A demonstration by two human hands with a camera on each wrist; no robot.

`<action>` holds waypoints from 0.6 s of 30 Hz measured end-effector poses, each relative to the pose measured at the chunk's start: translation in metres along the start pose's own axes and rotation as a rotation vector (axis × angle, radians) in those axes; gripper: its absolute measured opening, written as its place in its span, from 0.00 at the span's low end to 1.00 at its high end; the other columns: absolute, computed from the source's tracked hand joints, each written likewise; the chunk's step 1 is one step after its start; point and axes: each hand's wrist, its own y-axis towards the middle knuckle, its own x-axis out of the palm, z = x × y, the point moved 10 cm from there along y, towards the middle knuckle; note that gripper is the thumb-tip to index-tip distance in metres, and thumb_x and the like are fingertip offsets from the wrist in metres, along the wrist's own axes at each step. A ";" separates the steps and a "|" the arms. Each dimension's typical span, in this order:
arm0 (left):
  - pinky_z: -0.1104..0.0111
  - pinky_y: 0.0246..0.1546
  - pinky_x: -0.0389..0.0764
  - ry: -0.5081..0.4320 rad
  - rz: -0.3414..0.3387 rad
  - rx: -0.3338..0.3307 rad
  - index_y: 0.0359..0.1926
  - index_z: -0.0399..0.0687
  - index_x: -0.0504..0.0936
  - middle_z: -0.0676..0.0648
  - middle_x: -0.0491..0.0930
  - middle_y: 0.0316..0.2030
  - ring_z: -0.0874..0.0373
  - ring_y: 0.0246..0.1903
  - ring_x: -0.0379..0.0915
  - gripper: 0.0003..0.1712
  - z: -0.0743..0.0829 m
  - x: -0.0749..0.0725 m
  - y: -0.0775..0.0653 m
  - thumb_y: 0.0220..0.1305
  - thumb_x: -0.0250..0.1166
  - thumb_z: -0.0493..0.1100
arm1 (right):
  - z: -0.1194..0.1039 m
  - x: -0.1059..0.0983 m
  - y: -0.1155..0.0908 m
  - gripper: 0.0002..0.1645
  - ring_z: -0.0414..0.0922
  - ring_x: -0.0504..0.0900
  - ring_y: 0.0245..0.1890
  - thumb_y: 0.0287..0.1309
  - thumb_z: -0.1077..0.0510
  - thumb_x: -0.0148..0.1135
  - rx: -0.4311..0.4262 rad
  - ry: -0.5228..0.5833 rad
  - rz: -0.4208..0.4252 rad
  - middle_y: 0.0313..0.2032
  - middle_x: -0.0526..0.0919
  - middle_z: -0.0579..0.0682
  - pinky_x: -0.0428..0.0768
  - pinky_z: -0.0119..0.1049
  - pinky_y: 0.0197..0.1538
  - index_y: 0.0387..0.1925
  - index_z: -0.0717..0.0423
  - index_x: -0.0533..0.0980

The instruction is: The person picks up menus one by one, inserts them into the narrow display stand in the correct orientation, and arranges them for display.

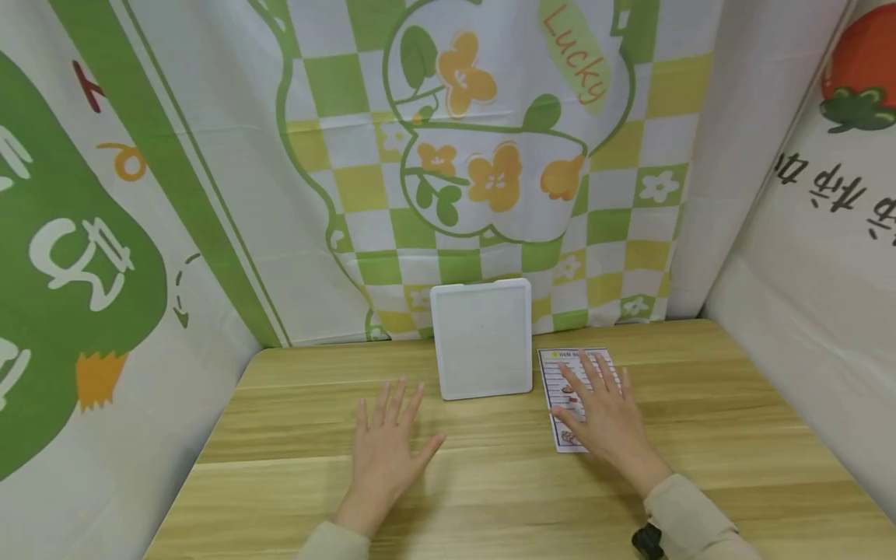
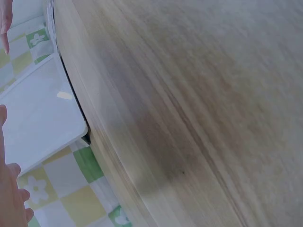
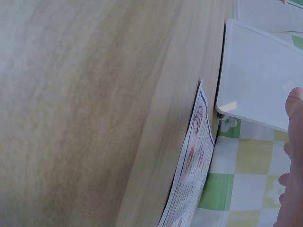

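Note:
My left hand (image 1: 385, 455) is over the wooden table with its fingers spread and nothing in its grasp. To the right, my other hand (image 1: 607, 416) also has its fingers spread, above a printed sheet (image 1: 568, 435) with text and small pictures; it covers much of the sheet, and contact is unclear. Between the hands and farther back stands a white-framed board (image 1: 483, 342), leaning back near the curtain. The right wrist view shows the sheet (image 3: 191, 165) on the table beside the board (image 3: 258, 71). In the left wrist view, the board (image 2: 45, 109) lies past my fingers.
The wooden table (image 1: 294, 435) reaches back to a green-and-yellow checked curtain (image 1: 609, 257). White printed cloth (image 1: 210, 194) hangs at the left, with more cloth (image 1: 805, 311) at the right. A black watch or band (image 1: 647, 540) is at my right wrist.

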 end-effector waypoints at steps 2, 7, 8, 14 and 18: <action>0.42 0.71 0.38 -0.002 -0.010 0.001 0.76 0.59 0.57 0.45 0.48 0.77 0.44 0.75 0.42 0.46 0.002 0.001 0.002 0.64 0.56 0.71 | 0.000 -0.001 0.000 0.44 0.64 0.47 0.74 0.63 0.35 0.60 -0.004 0.001 0.009 0.75 0.53 0.61 0.34 0.62 0.72 0.74 0.45 0.60; 0.42 0.71 0.38 0.009 -0.039 0.005 0.77 0.59 0.56 0.46 0.46 0.77 0.45 0.76 0.39 0.47 0.008 0.005 0.005 0.64 0.53 0.73 | -0.001 -0.004 0.000 0.44 0.64 0.48 0.74 0.61 0.36 0.62 -0.013 0.008 0.037 0.75 0.53 0.61 0.35 0.62 0.72 0.73 0.46 0.62; 0.42 0.71 0.38 0.009 -0.039 0.007 0.76 0.59 0.57 0.46 0.46 0.77 0.45 0.76 0.39 0.46 0.010 0.005 0.006 0.64 0.53 0.73 | -0.001 -0.005 -0.001 0.44 0.64 0.48 0.74 0.61 0.36 0.62 -0.015 0.008 0.041 0.75 0.53 0.61 0.35 0.62 0.72 0.73 0.46 0.62; 0.42 0.71 0.41 0.006 -0.021 0.039 0.75 0.58 0.60 0.46 0.48 0.77 0.45 0.75 0.42 0.46 0.023 0.006 0.010 0.63 0.55 0.73 | 0.004 -0.006 -0.005 0.42 0.62 0.44 0.75 0.63 0.35 0.59 -0.004 0.013 0.019 0.76 0.50 0.60 0.32 0.61 0.72 0.74 0.44 0.61; 0.42 0.71 0.43 0.017 -0.011 0.073 0.75 0.57 0.60 0.45 0.50 0.77 0.45 0.75 0.42 0.46 0.033 0.007 0.014 0.63 0.54 0.73 | 0.008 -0.008 -0.007 0.43 0.59 0.40 0.76 0.65 0.34 0.57 0.008 0.020 0.005 0.76 0.47 0.59 0.31 0.61 0.72 0.75 0.44 0.60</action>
